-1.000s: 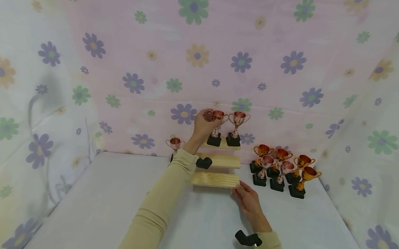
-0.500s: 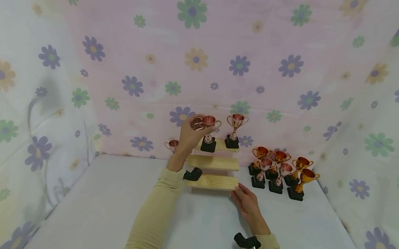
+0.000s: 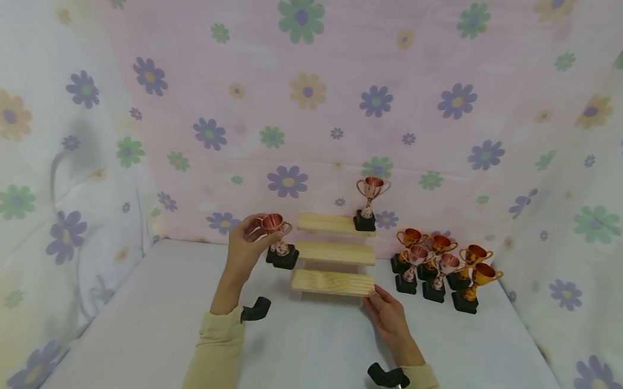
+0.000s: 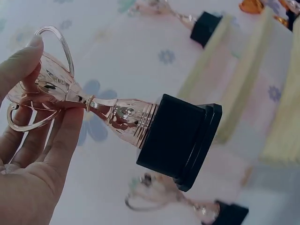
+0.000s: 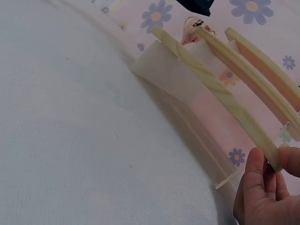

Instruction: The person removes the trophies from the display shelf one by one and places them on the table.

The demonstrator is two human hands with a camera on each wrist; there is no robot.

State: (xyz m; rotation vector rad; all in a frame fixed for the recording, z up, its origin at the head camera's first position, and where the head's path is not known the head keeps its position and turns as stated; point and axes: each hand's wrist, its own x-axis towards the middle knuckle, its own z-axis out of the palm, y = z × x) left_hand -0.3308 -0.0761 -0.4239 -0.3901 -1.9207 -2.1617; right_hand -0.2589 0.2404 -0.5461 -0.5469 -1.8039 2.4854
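Observation:
My left hand [image 3: 244,247] holds a rose-gold trophy [image 4: 129,117] by its two-handled cup, left of a three-step wooden shelf [image 3: 317,282]. The trophy's black base tilts in the left wrist view and appears to hang above the table. Behind it stands a second rose-gold trophy [image 4: 213,211], mostly hidden in the head view. My right hand [image 3: 388,318] pinches the right end of the lowest board [image 5: 229,101] between thumb and fingers. One rose-gold trophy [image 3: 366,220] stands upright at the right end of the top step.
Several gold trophies [image 3: 467,298] and two rose-gold trophies [image 3: 434,290] stand close together right of the shelf. A white cloth [image 3: 165,316] covers the table. Flower-printed fabric [image 3: 330,59] hangs behind and at both sides.
My left hand has lifted the trophy off the left part of the top step and carried it left and down, beside the shelf. My right hand stays at the lowest board.

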